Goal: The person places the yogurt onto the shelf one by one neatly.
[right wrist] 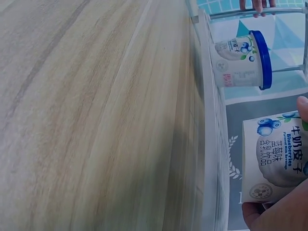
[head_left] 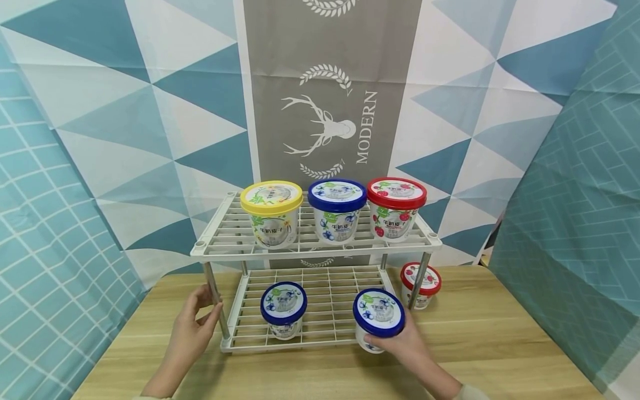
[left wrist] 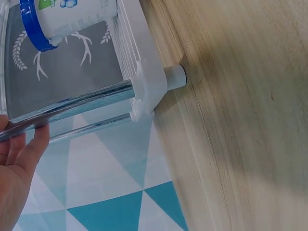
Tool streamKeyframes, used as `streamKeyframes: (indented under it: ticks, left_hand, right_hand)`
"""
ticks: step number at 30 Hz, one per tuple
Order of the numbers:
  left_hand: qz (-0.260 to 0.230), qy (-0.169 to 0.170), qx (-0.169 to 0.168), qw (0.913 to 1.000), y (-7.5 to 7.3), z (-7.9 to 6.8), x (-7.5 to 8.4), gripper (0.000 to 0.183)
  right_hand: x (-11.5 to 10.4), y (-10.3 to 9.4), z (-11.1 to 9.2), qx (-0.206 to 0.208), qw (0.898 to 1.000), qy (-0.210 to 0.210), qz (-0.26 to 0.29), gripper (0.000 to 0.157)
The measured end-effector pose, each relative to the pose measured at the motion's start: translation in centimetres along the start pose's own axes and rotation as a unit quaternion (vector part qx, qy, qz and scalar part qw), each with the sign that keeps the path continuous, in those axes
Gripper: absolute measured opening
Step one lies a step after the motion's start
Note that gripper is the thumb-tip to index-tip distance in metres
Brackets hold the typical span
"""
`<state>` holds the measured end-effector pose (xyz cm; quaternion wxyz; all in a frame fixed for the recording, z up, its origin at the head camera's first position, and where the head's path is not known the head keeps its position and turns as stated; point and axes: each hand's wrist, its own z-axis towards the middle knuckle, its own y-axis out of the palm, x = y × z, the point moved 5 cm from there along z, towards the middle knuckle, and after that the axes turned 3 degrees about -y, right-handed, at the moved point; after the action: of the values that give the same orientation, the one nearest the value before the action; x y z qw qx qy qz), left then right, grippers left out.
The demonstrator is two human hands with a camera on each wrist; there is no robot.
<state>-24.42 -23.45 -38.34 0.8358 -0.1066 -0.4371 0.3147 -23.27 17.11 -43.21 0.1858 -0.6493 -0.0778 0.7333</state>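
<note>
My left hand grips the front left metal post of a white two-tier rack, thumb and fingers on either side of it. In my right hand is a blue-lidded blueberry tub, held upright by its side at the front right of the lower shelf. The right wrist view shows the printed side of this tub, fingers wrapping it. A second blue-lidded tub stands on the left of the lower shelf, also visible in the right wrist view.
On the upper shelf stand a yellow-lidded tub, a blue-lidded tub and a red-lidded tub. Another red-lidded tub is on the wooden table, behind the rack's front right post. Patterned cloth hangs behind.
</note>
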Motion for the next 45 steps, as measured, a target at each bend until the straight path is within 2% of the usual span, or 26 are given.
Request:
streamKeyframes:
  ticks: [14,23,32,40,45]
  left_hand:
    - [0.006,-0.002,-0.003,1.0,0.0,0.0,-0.1,0.042]
    - [0.005,0.004,-0.001,1.0,-0.1,-0.1,-0.2,0.044]
    - [0.001,0.009,0.002,1.0,-0.1,0.0,-0.1,0.044]
    - [-0.006,0.02,-0.003,0.9998,0.0,0.1,-0.1,0.043]
    - [-0.007,0.015,-0.002,0.9999,0.0,0.0,-0.3,0.043]
  right_hand:
    - [-0.5,1.1,0.4,0.014,1.0,-0.01,-0.009,0.098]
    - [-0.7,2.1,0.6,0.029,0.999,-0.02,-0.038,0.096]
    - [-0.7,2.7,0.9,0.025,0.999,-0.024,-0.017,0.097]
    - [-0.6,3.1,1.4,0.03,0.999,-0.033,-0.02,0.098]
    - [-0.7,3.4,1.8,0.029,0.999,-0.033,-0.014,0.101]
